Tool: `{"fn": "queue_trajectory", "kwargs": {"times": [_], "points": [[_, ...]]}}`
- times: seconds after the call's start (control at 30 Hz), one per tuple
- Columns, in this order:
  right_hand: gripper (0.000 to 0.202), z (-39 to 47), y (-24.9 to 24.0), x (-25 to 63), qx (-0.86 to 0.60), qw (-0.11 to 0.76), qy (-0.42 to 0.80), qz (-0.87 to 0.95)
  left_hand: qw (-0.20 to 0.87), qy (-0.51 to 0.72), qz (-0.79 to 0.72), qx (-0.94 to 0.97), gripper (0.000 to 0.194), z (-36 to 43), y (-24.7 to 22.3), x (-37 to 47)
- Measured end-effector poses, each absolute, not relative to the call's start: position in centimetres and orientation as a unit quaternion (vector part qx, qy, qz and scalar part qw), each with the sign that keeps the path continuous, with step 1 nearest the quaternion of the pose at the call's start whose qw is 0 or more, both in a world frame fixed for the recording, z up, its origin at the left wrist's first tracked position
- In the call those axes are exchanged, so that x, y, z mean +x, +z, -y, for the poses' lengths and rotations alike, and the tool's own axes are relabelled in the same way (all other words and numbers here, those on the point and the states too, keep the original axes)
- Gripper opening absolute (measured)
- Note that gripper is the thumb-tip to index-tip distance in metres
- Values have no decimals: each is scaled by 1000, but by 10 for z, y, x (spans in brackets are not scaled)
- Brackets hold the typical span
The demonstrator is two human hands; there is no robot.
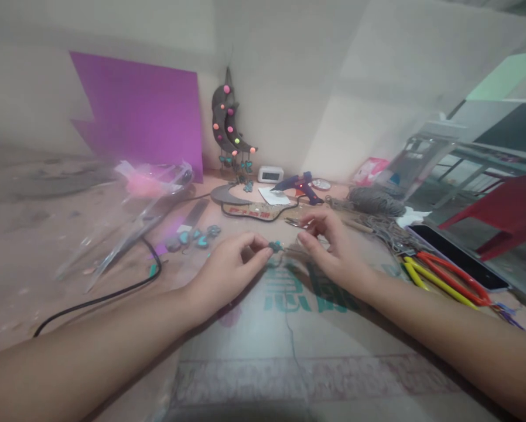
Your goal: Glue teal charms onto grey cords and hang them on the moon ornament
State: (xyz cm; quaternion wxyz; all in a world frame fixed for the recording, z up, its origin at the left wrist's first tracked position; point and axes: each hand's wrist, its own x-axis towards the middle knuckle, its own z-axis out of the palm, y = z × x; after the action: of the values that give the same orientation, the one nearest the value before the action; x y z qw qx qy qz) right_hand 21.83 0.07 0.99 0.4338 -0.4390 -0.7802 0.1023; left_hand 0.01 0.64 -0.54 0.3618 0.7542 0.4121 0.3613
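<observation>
Near the middle of the table, my left hand (pixel 241 264) pinches a small teal and dark piece (pixel 275 246) between thumb and fingertips. A thin dark thread (pixel 291 334) runs down the table below it. To the right, my right hand (pixel 328 246) is curled with thumb and forefinger a little apart; small pointed metal scissors or tweezers (pixel 294 223) show at its fingertips, and whether it grips them is unclear. Several teal pieces (pixel 199 235) lie left of my left hand.
A glue gun (pixel 300 187), a white clock (pixel 270 174) and grey yarn (pixel 375 201) stand at the back. Pliers (pixel 451 278) and a phone (pixel 458 258) lie right. A black cable (pixel 100 299) and plastic bags (pixel 144 193) are left. A moon ornament (pixel 230 123) hangs behind.
</observation>
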Motion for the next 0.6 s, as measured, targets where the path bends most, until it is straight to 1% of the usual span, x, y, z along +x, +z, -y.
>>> {"fn": "queue_trajectory", "kwargs": {"times": [0.07,0.17,0.27,0.37,0.43,0.53,0.6], "points": [[8,-9,17,228,-487,433,64,756,355,359,-412,759,16,-7,-8,0],[13,-25,23,246,-556,408,39,723,350,352,-414,763,16,-8,-8,1],[23,-42,19,261,-577,382,42,721,342,349,-418,766,16,-7,-5,2],[45,-61,13,273,-588,340,30,733,341,348,-414,769,16,-7,-4,2],[54,-76,12,278,-605,311,17,733,344,349,-412,769,15,-7,-6,2],[59,-104,16,283,-630,295,13,718,347,351,-412,766,15,-8,-8,1],[56,-121,18,286,-648,281,22,708,350,351,-412,764,15,-8,-8,1]]}}
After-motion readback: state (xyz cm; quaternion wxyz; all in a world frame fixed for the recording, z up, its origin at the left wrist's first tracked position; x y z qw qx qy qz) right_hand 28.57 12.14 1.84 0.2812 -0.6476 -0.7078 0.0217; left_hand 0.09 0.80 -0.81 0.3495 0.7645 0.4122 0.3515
